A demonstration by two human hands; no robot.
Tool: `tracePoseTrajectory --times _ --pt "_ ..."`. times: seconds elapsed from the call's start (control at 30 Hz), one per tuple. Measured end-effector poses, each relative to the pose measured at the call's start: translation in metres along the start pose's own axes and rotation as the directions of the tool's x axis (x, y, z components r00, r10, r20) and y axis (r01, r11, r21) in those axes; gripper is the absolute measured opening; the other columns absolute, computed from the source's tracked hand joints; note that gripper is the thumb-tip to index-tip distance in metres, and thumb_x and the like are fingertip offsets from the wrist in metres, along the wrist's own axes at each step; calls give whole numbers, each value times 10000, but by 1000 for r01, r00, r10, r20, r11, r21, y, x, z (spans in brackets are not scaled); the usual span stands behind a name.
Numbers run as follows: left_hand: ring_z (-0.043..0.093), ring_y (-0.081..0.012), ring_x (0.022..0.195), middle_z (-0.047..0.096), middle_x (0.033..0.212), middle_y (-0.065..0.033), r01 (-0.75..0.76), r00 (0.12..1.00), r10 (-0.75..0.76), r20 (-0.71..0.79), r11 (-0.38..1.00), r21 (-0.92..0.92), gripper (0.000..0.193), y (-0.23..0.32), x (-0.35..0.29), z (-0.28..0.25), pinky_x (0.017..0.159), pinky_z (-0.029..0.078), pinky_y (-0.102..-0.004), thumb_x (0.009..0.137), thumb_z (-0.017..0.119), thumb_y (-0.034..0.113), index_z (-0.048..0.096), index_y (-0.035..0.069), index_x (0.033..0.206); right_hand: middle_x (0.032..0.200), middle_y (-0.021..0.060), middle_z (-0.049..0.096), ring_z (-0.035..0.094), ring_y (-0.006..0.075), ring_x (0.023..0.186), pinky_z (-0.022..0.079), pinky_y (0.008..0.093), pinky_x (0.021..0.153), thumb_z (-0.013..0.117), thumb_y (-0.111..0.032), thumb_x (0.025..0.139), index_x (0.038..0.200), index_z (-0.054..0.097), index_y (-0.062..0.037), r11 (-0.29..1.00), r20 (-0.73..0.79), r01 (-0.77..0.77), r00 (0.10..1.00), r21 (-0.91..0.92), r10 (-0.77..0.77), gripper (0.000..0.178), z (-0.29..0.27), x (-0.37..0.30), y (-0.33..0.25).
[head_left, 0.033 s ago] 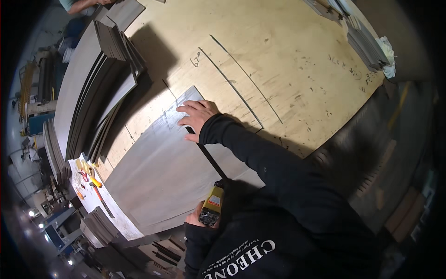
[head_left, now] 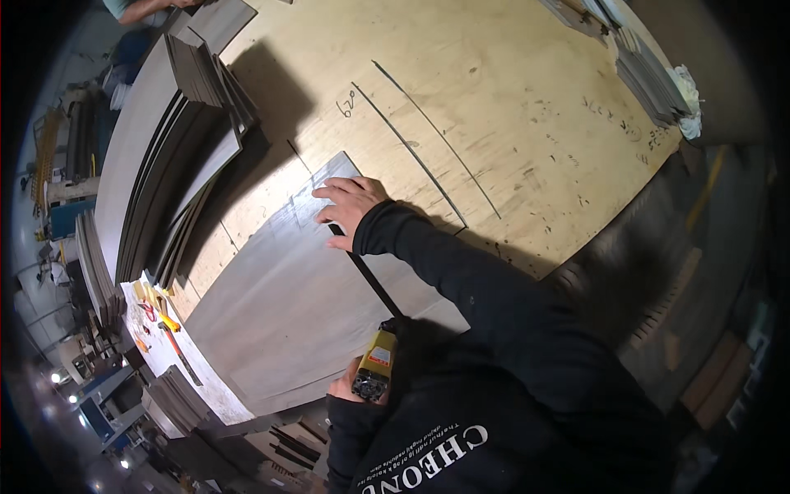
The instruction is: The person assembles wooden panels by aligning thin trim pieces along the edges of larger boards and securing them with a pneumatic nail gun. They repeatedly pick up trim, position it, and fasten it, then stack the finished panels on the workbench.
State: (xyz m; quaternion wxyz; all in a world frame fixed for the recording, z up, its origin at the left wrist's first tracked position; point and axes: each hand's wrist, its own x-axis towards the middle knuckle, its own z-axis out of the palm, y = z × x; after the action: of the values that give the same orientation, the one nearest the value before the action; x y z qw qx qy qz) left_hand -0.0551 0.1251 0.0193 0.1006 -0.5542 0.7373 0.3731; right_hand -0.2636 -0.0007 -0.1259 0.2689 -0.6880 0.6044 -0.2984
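A large grey-brown wood-look panel [head_left: 288, 321] lies on a pale plywood table [head_left: 494, 107]. My right hand [head_left: 352, 210] rests on its upper part, fingers spread and thumb apart. A narrow black strip [head_left: 377, 282] runs across the panel, its upper end between that thumb and the fingers. Close to my body, my left hand [head_left: 344, 387] is closed around a yellow-and-black handheld tool [head_left: 375, 365] with a red and white label. The tool's exact kind is unclear. Its upper end is near the strip's lower end; whether they are joined cannot be seen.
A stack of curved panels [head_left: 156, 165] stands at the left. Beside it, an orange-and-black hand tool [head_left: 177, 346] lies on a white sheet [head_left: 214, 387]. More stacked boards [head_left: 646, 82] sit far right. A co-worker's arm [head_left: 144, 10] shows at the upper left.
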Motion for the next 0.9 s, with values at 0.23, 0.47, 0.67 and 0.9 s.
tracePoseTrajectory --times 0.23,0.47,0.67,0.9 --pt "614 -342 649 617 687 -163 49 999 -48 -15 996 70 357 1 -1 3 592 500 -366 643 675 248 588 46 924 1300 38 410 253 211 1278 173 412 1032 676 -323 702 877 646 -169 999 17 23 1000 40 -23 236 -2 1 4" --pt "608 -353 635 613 679 -150 -8 998 6 -66 999 -31 327 -12 -1 7 579 495 -390 653 683 265 579 71 894 1294 38 418 258 212 1276 179 407 1027 673 -319 704 858 649 -166 999 9 27 1000 29 -27 218 -1 3 5" --pt "619 -331 645 619 692 -149 76 989 -104 -107 968 -238 290 3 10 -15 588 493 -349 672 689 225 593 35 869 1292 36 422 253 200 1280 168 377 1041 655 -310 715 858 665 -171 998 -12 32 999 48 -32 199 1 2 7" --pt "622 -317 667 625 701 -147 98 985 -111 -133 990 -101 312 12 49 -28 616 491 -354 668 697 253 608 32 869 1268 23 444 283 197 1262 202 377 1012 657 -287 706 815 657 -184 998 -44 41 998 43 -39 150 1 2 9"
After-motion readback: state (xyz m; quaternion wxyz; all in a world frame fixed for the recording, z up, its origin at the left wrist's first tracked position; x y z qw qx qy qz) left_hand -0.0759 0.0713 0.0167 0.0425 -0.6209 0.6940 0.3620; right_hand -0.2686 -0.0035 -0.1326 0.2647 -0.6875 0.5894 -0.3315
